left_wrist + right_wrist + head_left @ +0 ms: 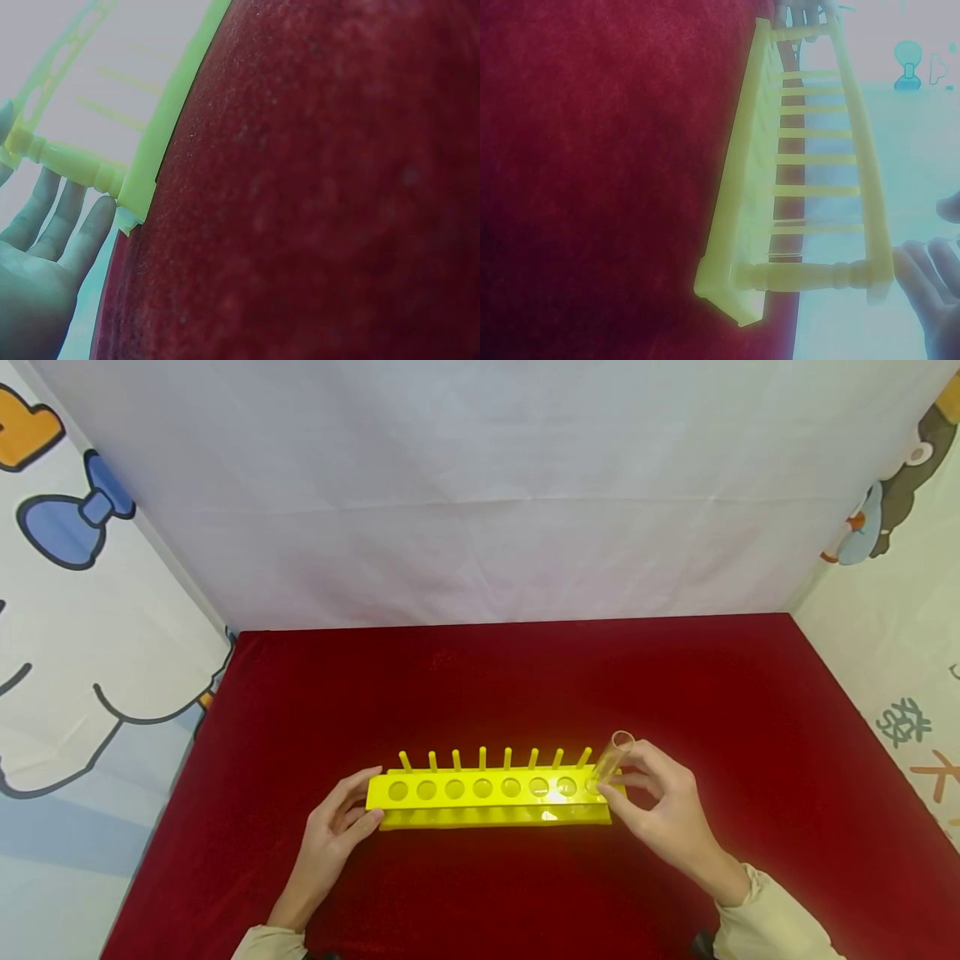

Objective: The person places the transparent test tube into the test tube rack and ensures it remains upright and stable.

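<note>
A yellow test tube rack (495,800) with a row of round holes and upright pegs stands on the red cloth. My left hand (330,831) holds its left end, thumb in front and fingers behind; in the left wrist view those fingers (90,232) lie by the end post (71,163). At the right end, a clear glass test tube (611,756) rises from the last hole, its mouth leaning right. My right hand (671,814) holds it between thumb and fingers, close over the rack. Its lower part (825,246) shows faintly inside the rack in the right wrist view.
Red cloth (480,693) covers the table around the rack. Behind it hangs a plain white curtain (480,485). Printed panels with cartoon figures stand at the left (67,627) and right (885,635) sides.
</note>
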